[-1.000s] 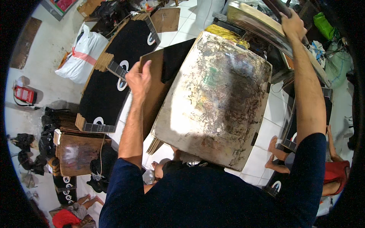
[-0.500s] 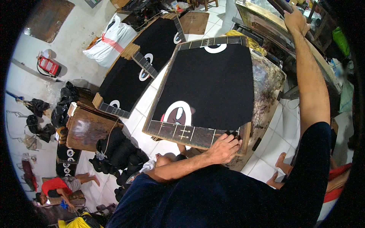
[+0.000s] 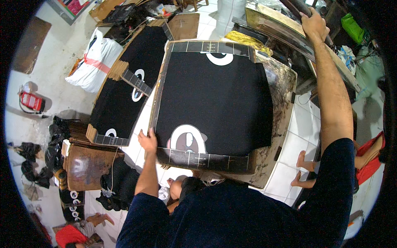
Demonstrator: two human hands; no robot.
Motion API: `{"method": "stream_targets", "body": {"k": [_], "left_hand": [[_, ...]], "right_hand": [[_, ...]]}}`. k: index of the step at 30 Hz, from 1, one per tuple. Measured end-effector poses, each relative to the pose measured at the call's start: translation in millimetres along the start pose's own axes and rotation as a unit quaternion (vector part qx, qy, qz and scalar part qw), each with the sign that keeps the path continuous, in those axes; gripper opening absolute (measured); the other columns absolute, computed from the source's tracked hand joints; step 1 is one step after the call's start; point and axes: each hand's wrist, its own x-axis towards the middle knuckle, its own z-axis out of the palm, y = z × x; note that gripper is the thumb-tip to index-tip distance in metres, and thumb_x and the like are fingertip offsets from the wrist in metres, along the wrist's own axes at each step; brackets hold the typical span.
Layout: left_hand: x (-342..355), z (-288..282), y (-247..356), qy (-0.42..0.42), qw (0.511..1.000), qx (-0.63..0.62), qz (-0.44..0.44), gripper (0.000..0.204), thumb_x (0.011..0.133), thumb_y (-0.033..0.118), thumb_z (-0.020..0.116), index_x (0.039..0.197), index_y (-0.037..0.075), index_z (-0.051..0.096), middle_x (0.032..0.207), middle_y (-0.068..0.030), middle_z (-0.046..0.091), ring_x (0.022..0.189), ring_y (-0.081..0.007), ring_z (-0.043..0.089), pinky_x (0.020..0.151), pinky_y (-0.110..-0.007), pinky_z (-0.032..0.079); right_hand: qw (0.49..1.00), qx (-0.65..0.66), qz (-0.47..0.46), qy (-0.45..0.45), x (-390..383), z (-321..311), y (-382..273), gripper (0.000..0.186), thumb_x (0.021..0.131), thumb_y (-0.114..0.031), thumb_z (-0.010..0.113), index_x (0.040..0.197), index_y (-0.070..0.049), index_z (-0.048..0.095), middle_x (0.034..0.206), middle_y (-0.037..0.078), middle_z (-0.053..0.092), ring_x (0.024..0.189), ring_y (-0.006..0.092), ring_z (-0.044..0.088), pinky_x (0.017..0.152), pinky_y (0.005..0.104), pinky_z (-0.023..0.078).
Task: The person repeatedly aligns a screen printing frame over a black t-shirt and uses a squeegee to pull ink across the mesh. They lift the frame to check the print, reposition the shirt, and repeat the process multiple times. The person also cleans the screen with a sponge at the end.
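Note:
A board with marked end strips lies on a scuffed pale platform, covered by black fabric with white-ringed printed shapes at both ends. My left hand is at the board's lower left edge, fingers apart, seemingly just touching it. My right hand grips a long dark bar on a raised frame at the upper right. To the left stands a tilted row of similar black-covered boards with stacked edges.
A brown stained board, black bundles, a white sack, a fire extinguisher and folded yellow material surround me. Co-workers' bare feet show at right; a person in red is at lower left.
The board has swung from standing left of the platform to lying on it, fabric up. My left hand moved to its lower right, then back to its left edge.

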Motion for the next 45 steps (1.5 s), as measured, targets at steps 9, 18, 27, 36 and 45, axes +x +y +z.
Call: {"method": "stream_targets", "body": {"k": [9, 18, 27, 36, 45], "left_hand": [[10, -41, -16, -0.257, 0.901, -0.323, -0.132, 0.048, 0.110, 0.035, 0.051, 0.077, 0.001, 0.059, 0.068, 0.0041, 0.049, 0.065, -0.0092, 0.040, 0.057, -0.033, 0.034], [-39, 9, 64, -0.341, 0.833, -0.416, -0.130, 0.038, 0.107, 0.024, 0.059, 0.075, 0.005, 0.061, 0.067, 0.0085, 0.046, 0.062, -0.0066, 0.037, 0.055, -0.029, 0.031], [-22, 15, 25, -0.333, 0.901, -0.275, -0.025, 0.048, 0.107, 0.030, 0.056, 0.077, -0.006, 0.064, 0.062, -0.0001, 0.052, 0.063, -0.0103, 0.043, 0.058, -0.036, 0.039], [12, -38, 59, -0.420, 0.893, -0.045, 0.155, 0.062, 0.080, 0.050, 0.086, 0.099, -0.004, 0.062, 0.082, -0.0215, 0.070, 0.078, -0.0398, 0.070, 0.073, -0.047, 0.054], [18, -43, 90, -0.403, 0.898, 0.001, 0.175, 0.067, 0.077, 0.053, 0.085, 0.102, -0.005, 0.062, 0.089, -0.0262, 0.071, 0.086, -0.0461, 0.071, 0.077, -0.052, 0.055]], "right_hand": [[0.993, 0.095, 0.034, 0.053, -28, -38, -26, 0.033, 0.085, -0.031, 0.077, 0.113, -0.014, 0.073, 0.108, 0.018, 0.074, 0.106, 0.0399, 0.069, 0.092, 0.0487, 0.052], [0.989, 0.126, 0.033, 0.071, -43, -41, -42, 0.031, 0.087, -0.028, 0.078, 0.114, -0.013, 0.072, 0.104, 0.019, 0.074, 0.101, 0.0401, 0.069, 0.090, 0.0475, 0.052], [0.993, 0.102, 0.041, 0.053, -29, -32, -36, 0.032, 0.086, -0.030, 0.078, 0.113, -0.014, 0.072, 0.106, 0.019, 0.074, 0.103, 0.0399, 0.069, 0.090, 0.0486, 0.052], [0.996, 0.074, 0.038, 0.044, -3, -32, -32, 0.039, 0.087, -0.033, 0.077, 0.121, -0.016, 0.071, 0.114, 0.016, 0.074, 0.112, 0.0368, 0.067, 0.096, 0.0498, 0.049], [0.995, 0.080, 0.047, 0.035, 10, -42, -30, 0.039, 0.087, -0.035, 0.077, 0.122, -0.019, 0.071, 0.115, 0.015, 0.074, 0.112, 0.0352, 0.069, 0.095, 0.0478, 0.052]]}}
